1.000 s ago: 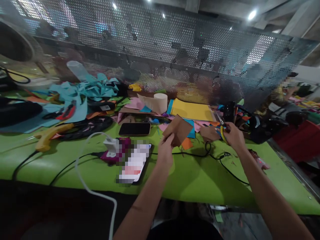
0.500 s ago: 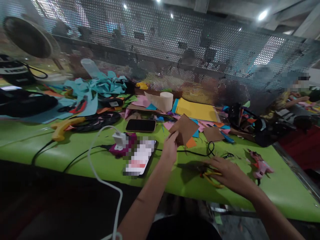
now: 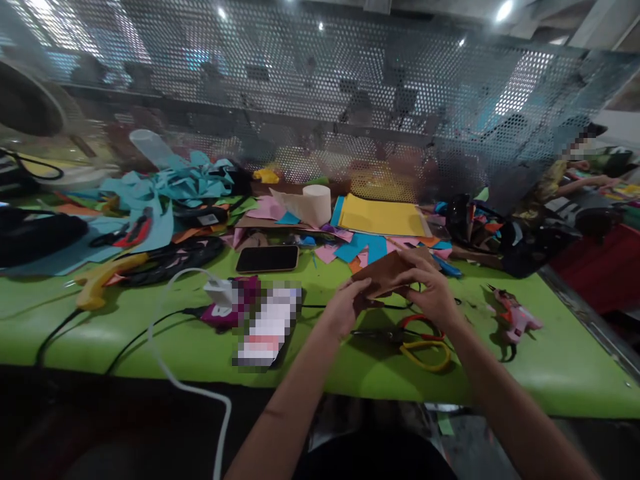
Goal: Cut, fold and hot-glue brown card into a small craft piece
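Note:
A piece of brown paper [image 3: 384, 275] is held tilted above the table between both hands. My left hand [image 3: 350, 303] grips its left end, thumb on top. At the other end, my right hand [image 3: 430, 287] has its fingers closed on the paper's edge. More brown paper [image 3: 426, 256] shows just behind the right fingers; whether it is a separate piece I cannot tell. Scissors [image 3: 395, 335] with one red and one yellow handle loop lie on the green table [image 3: 320, 363] below my hands, blades pointing left.
A lit phone [image 3: 270, 327], a dark phone [image 3: 267, 259] and a purple power block [image 3: 233, 303] lie to the left. Further left is a yellow glue gun [image 3: 95, 283]; a pink one [image 3: 517, 323] lies right. Coloured paper [image 3: 383, 217] lines the back. Another person's arm [image 3: 587, 183] shows far right.
My right hand has let go of the scissors, leaving them on the table, and moved up to the brown paper. The paper has tipped flatter. The view has shifted right.

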A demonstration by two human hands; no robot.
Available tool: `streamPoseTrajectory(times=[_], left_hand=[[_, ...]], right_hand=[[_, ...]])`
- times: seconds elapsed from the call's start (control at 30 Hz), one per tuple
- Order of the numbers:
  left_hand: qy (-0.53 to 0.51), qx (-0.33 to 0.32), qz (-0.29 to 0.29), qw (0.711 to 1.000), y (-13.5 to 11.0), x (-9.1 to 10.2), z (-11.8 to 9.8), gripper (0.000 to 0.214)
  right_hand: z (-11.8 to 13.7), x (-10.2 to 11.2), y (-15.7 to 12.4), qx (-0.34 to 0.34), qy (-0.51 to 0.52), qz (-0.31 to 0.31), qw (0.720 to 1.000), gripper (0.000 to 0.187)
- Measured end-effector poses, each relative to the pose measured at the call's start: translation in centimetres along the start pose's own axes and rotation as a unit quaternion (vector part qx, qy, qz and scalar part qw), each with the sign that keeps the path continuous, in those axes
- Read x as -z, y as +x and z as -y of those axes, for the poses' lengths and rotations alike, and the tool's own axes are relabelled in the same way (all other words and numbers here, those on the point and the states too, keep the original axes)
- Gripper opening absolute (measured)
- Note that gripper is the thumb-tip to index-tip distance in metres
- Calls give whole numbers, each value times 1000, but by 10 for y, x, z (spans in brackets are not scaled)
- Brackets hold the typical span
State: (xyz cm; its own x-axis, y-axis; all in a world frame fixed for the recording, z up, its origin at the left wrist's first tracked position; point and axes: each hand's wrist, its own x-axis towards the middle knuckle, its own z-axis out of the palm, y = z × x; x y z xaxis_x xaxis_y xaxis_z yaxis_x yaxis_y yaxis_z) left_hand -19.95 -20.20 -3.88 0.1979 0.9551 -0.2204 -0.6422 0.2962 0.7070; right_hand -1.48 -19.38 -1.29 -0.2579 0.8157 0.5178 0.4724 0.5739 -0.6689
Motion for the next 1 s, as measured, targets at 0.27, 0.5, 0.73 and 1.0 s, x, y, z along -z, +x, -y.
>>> streamPoseTrajectory(times=[0.27, 0.5, 0.73, 1.0], left_hand=[[13, -8, 34, 999, 0, -1, 0, 25], [26, -20, 26, 999, -1, -2, 2, 23], [83, -41, 38, 995, -2, -1, 0, 42], [191, -91, 41, 977, -4, -6, 0, 43]], right_hand=[[-3, -1, -8, -121, 97, -56, 986, 14], [-3, -6, -11, -142, 131, -89, 977, 17], [0, -4, -9, -104, 106, -96, 984, 16], [-1, -2, -11, -36, 45, -62, 996, 12]])
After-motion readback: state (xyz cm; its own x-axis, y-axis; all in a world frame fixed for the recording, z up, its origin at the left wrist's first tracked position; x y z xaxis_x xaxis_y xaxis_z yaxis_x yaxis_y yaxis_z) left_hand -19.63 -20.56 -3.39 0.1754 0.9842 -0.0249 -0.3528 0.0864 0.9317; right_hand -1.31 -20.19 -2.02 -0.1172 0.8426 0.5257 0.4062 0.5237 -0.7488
